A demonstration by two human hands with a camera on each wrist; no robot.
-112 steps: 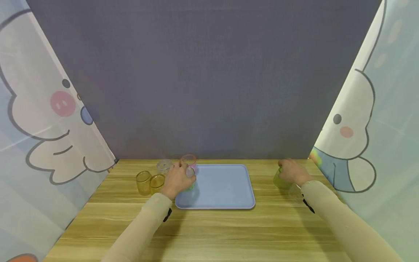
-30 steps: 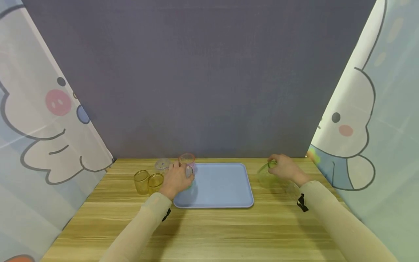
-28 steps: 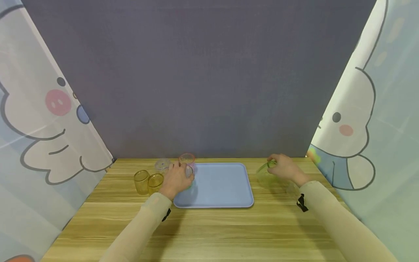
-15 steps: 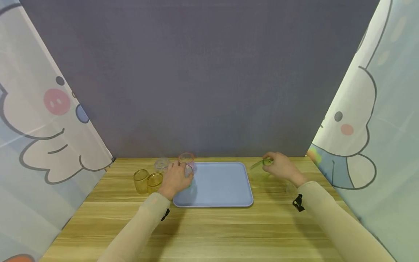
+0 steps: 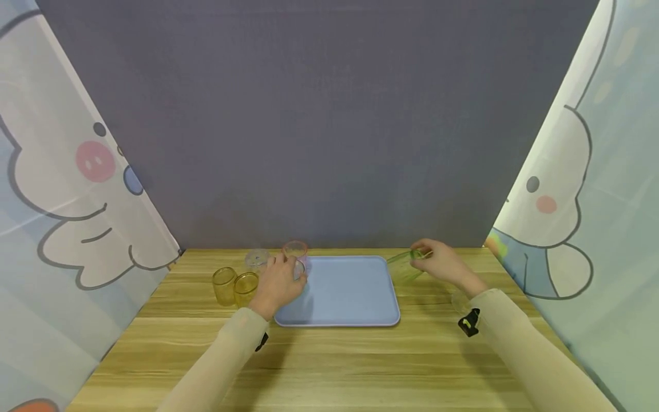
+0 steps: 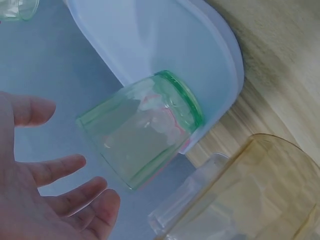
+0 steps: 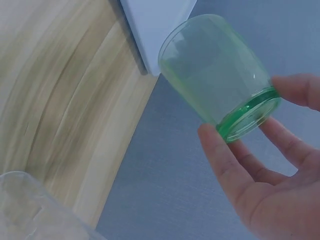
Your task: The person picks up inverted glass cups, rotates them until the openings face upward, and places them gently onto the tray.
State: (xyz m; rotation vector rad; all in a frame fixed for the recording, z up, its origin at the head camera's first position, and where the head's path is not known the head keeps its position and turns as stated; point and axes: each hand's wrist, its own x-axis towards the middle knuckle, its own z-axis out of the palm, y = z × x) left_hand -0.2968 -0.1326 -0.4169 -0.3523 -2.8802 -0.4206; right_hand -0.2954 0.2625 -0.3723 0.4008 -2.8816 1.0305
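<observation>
My right hand pinches a see-through green cup near its thick base, thumb on one side and fingers on the other. In the head view that cup tilts, its mouth toward the right edge of the pale blue tray. My left hand hovers over the tray's left end. In the left wrist view its loosely spread fingers stand apart from a second green cup, upright on the tray with its mouth toward the hand. The hand mostly hides this cup in the head view.
Two amber cups stand left of the tray. Behind them are a clear cup and a pink-rimmed cup. Another clear cup is on the wooden table beside my right wrist. A grey panel closes the back.
My right hand has lifted the green cup, carried it left toward the tray and tipped it from upright to tilted. My left hand has stayed over the tray's left end.
</observation>
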